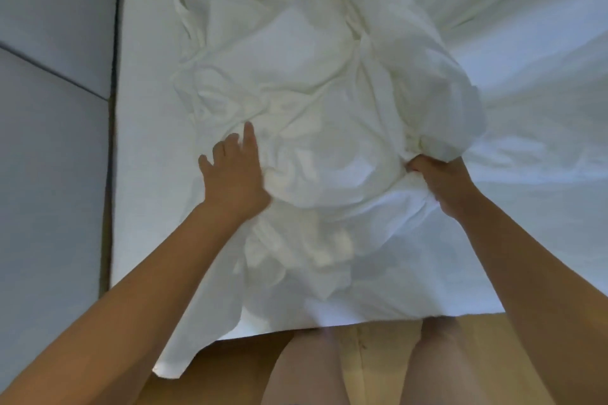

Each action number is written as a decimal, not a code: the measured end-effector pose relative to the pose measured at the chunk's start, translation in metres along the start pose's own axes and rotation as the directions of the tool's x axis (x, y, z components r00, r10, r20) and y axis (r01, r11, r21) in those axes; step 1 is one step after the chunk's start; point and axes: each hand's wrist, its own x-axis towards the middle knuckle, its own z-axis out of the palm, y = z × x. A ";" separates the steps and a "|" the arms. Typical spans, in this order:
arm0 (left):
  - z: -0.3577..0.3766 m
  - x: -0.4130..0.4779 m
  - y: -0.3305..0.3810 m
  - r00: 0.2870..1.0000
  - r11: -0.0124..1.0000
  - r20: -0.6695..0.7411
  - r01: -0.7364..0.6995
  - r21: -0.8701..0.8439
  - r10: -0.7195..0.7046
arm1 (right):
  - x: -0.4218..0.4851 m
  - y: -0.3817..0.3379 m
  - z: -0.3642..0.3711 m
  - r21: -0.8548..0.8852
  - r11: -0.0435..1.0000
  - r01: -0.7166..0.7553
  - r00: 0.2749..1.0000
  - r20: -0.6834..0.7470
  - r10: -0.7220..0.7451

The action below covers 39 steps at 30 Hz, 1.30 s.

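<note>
— Where do my hands stand?
— Your right hand (pixel 437 184) clutches a bunch of the crumpled white sheet (pixel 312 102), which lies heaped in the middle of the bed (pixel 144 141). Your left hand (pixel 233 174) lies flat at the heap's left side, fingers spread, holding nothing.
— What could go wrong?
— If you pull with the right hand alone, you may drag the whole heap rightward and twist it tighter. One corner (pixel 174 362) hangs over the bed's near edge, and more slack there could slide to the floor (pixel 230 358).
— And room?
— You have bare mattress to the left and far right. The grey panel (pixel 49 108) closes in just beside the left edge.
</note>
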 end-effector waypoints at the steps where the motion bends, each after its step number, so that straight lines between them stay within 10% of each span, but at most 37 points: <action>1: 0.003 -0.006 0.024 0.998 0.999 -0.042 -0.036 0.004 0.036 | 0.002 0.000 -0.003 0.008 1.000 -0.005 0.999 0.054 0.005; 5: 0.020 -0.015 0.141 0.964 0.950 0.031 -0.266 0.163 0.264 | 0.005 -0.004 -0.012 0.021 1.000 -0.010 0.966 0.258 0.004; 12: -0.043 0.037 0.160 0.960 0.975 -0.183 -0.196 0.103 0.212 | 0.009 -0.025 -0.031 0.097 0.991 0.091 0.923 0.367 -0.121; 21: -0.074 -0.032 0.108 0.971 0.986 -0.189 0.126 -0.107 -0.144 | 0.058 -0.127 -0.233 0.112 0.960 0.256 0.965 0.024 -0.260; 29: -0.077 -0.012 0.214 0.982 0.996 0.166 -0.093 -0.011 0.094 | 0.094 -0.054 -0.231 0.004 0.999 0.050 0.999 0.020 -0.050; 33: -0.063 -0.004 0.314 0.907 0.912 0.093 -0.408 -0.036 0.410 | 0.101 -0.049 -0.233 0.025 0.999 0.046 0.997 0.054 -0.048; 39: -0.045 0.052 0.395 0.938 0.939 -0.054 -0.337 0.072 0.341 | 0.112 -0.042 -0.237 0.121 0.993 0.009 0.988 0.155 -0.027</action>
